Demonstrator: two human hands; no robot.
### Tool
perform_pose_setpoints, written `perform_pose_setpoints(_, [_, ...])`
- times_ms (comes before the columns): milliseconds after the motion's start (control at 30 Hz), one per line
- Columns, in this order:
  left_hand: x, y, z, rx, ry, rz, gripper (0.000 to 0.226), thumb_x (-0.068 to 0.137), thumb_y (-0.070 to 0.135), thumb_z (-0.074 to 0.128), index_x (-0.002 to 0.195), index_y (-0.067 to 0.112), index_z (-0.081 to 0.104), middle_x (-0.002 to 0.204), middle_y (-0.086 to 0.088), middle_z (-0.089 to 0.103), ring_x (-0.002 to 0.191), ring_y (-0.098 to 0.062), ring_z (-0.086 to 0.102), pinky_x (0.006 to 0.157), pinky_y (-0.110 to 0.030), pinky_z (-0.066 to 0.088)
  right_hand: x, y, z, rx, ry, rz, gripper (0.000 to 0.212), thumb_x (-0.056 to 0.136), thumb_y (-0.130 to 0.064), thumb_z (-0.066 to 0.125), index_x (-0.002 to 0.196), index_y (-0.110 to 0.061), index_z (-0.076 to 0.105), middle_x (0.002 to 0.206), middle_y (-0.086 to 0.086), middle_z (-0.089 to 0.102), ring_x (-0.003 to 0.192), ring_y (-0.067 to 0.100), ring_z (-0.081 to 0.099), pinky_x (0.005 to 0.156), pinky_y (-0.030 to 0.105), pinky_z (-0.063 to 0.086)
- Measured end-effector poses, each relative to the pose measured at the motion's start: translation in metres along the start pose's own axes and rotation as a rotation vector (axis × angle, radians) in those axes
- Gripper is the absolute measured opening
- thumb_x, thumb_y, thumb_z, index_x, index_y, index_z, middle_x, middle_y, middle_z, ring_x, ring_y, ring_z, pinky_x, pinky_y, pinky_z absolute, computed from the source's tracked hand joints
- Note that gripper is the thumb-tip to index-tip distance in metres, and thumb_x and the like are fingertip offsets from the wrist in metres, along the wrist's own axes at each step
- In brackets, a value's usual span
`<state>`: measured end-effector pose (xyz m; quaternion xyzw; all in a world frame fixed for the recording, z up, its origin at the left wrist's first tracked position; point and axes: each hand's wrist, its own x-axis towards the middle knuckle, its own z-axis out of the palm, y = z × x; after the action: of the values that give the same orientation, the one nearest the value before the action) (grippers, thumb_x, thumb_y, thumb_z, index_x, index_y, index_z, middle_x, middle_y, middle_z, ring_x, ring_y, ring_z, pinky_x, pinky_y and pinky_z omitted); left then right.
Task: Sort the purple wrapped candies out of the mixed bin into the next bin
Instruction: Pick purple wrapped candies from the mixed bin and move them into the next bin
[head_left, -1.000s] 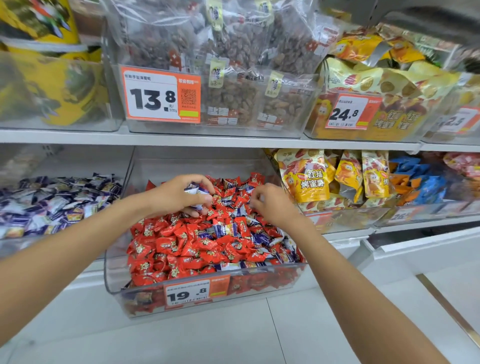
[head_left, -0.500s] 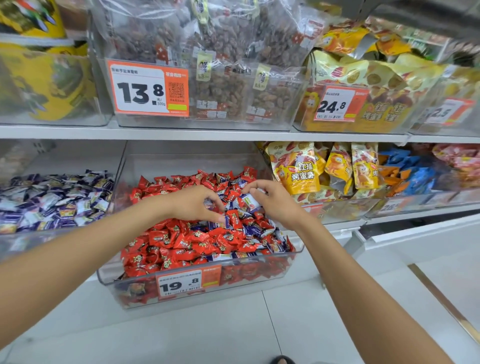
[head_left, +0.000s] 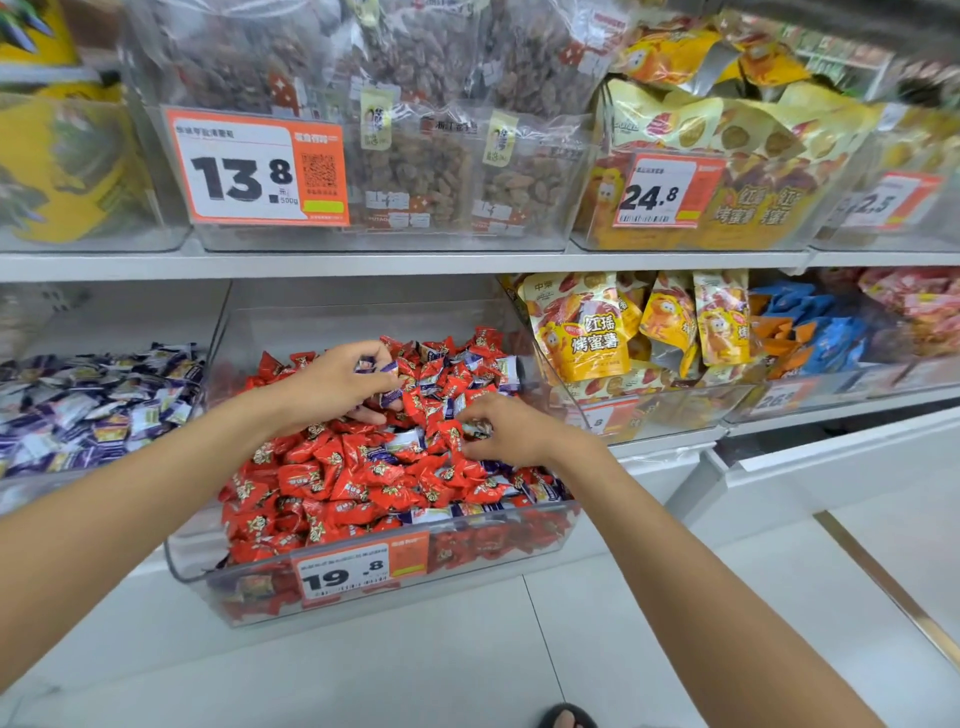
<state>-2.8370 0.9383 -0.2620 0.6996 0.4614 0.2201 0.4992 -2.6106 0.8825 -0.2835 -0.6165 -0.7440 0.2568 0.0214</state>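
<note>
Reaching into the mixed bin, the person has both hands on the pile. The left hand sits near the back of the bin, fingers curled round a small bunch of purple candies. It seems to work as a holder, so many can go over in one trip. The right hand is near the middle, a bit toward the right wall, and its fingertips pinch one candy off the top. That wrapper's colour is too small to tell. The hands are near each other but not touching.

Most of the pile is red candies. Stray purple pieces peek out between them in the middle, along the front wall and on the right side. So the sorting looks far from done.

The next bin is just beside the mixed bin's left wall. It holds a purple heap, so the bunch should go there. The left hand is nearer to it, which is likely why it does the holding.

The wrappers look smooth and slippery, so a full hand could drop some on the way.
</note>
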Motion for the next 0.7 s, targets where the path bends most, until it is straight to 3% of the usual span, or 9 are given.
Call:
perform_pose_setpoints(100, [-0.003, 0.002, 0.001, -0.006, 0.015, 0.005, 0.002, 0.098, 0.019, 0.055, 0.096, 0.020, 0.056, 0.101, -0.010, 0.066, 0.081, -0.006, 0.070, 0.061, -0.019, 0.052, 0.000, -0.002, -0.003, 0.078, 0.054, -0.019, 0.025, 0.090, -0.019, 0.068, 0.108, -0.014, 0.052, 0.109, 0.008, 0.056, 0.093, 0.025, 0.053, 0.071, 0.030, 0.042])
perform_pose_setpoints(133, [-0.003, 0.002, 0.001, 0.036, 0.011, 0.019, 0.009, 0.098, 0.019, 0.054, 0.101, 0.025, 0.061, 0.092, -0.005, 0.065, 0.071, -0.002, 0.066, 0.058, -0.018, 0.049, 0.000, -0.001, -0.005, 0.107, 0.098, -0.016, 0.023, 0.090, -0.018, 0.068, 0.102, -0.015, 0.049, 0.104, 0.010, 0.057, 0.087, 0.026, 0.052, 0.067, 0.032, 0.041])
perform_pose_setpoints(233, [-0.004, 0.003, 0.000, 0.164, -0.013, 0.053, 0.011, 0.094, 0.030, 0.060, 0.094, 0.027, 0.071, 0.073, 0.018, 0.062, 0.065, -0.004, 0.054, 0.058, -0.021, 0.043, -0.009, -0.002, -0.011, 0.229, 0.186, 0.003, 0.029, 0.091, -0.025, 0.068, 0.109, -0.024, 0.045, 0.119, 0.017, 0.060, 0.103, 0.038, 0.060, 0.081, 0.047, 0.051])
perform_pose_setpoints(300, [-0.007, 0.004, 0.001, 0.234, -0.048, 0.067, 0.016, 0.088, 0.038, 0.067, 0.088, 0.023, 0.073, 0.071, 0.030, 0.062, 0.066, 0.001, 0.055, 0.065, -0.021, 0.041, -0.016, -0.001, -0.017, 0.287, 0.224, 0.014, 0.035, 0.091, -0.032, 0.067, 0.117, -0.026, 0.044, 0.126, 0.013, 0.058, 0.110, 0.037, 0.058, 0.089, 0.047, 0.050])
perform_pose_setpoints(433, [-0.012, 0.010, 0.007, 0.253, -0.104, 0.099, 0.021, 0.083, 0.040, 0.069, 0.087, 0.020, 0.074, 0.087, 0.020, 0.067, 0.071, 0.017, 0.056, 0.074, -0.021, 0.038, -0.028, -0.006, -0.026, 0.443, 0.263, 0.009, 0.027, 0.092, -0.033, 0.065, 0.108, -0.017, 0.051, 0.118, 0.005, 0.055, 0.088, 0.022, 0.064, 0.078, 0.040, 0.057])
perform_pose_setpoints(567, [-0.014, 0.018, 0.013, 0.247, -0.138, 0.134, 0.014, 0.085, 0.035, 0.070, 0.090, 0.022, 0.074, 0.105, 0.007, 0.068, 0.076, 0.011, 0.058, 0.070, -0.015, 0.041, -0.040, -0.006, -0.034, 0.558, 0.234, -0.062, 0.009, 0.094, -0.009, 0.061, 0.103, -0.008, 0.062, 0.118, 0.001, 0.051, 0.072, 0.010, 0.059, 0.075, 0.041, 0.061])
perform_pose_setpoints(700, [-0.017, 0.023, 0.023, 0.290, -0.231, 0.154, 0.012, 0.082, 0.035, 0.073, 0.093, 0.032, 0.076, 0.107, 0.021, 0.067, 0.099, 0.012, 0.057, 0.086, -0.014, 0.035, -0.050, -0.006, -0.034, 0.336, 0.247, -0.125, 0.012, 0.092, -0.009, 0.065, 0.101, -0.012, 0.070, 0.116, -0.004, 0.061, 0.100, 0.012, 0.062, 0.086, 0.028, 0.053])
